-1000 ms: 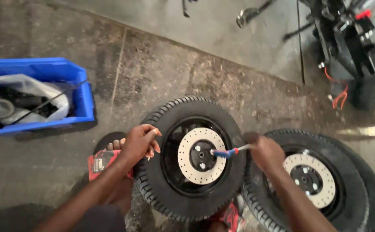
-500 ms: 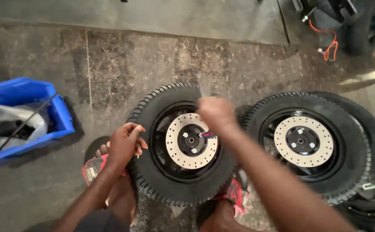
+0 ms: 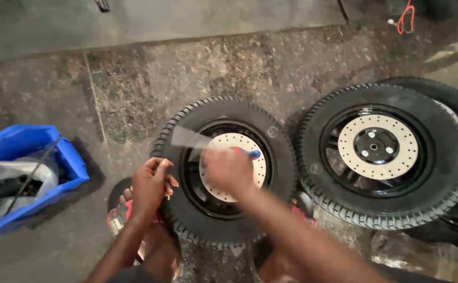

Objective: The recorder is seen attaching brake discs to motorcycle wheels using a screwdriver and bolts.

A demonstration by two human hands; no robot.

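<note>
Head camera, looking straight down: a small wheel (image 3: 224,173) lies flat on the stone floor (image 3: 134,84) between the person's knees, its drilled brake disc (image 3: 237,166) facing up. The left hand (image 3: 153,184) is cupped over the tyre's near-left edge, fingers curled on the tread, steadying it. The right hand (image 3: 228,170) sits over the disc, closed around a blue-handled tool (image 3: 252,153); it is motion-blurred, so I cannot tell exactly how the tool meets the hub. I'd judge the disc fasteners are being worked, bolt by bolt. The next turn calls for the tip seated squarely and the tyre held firm. A second wheel (image 3: 383,154) lies just beside, and a blue bin (image 3: 66,157) stands well apart at left.
</note>
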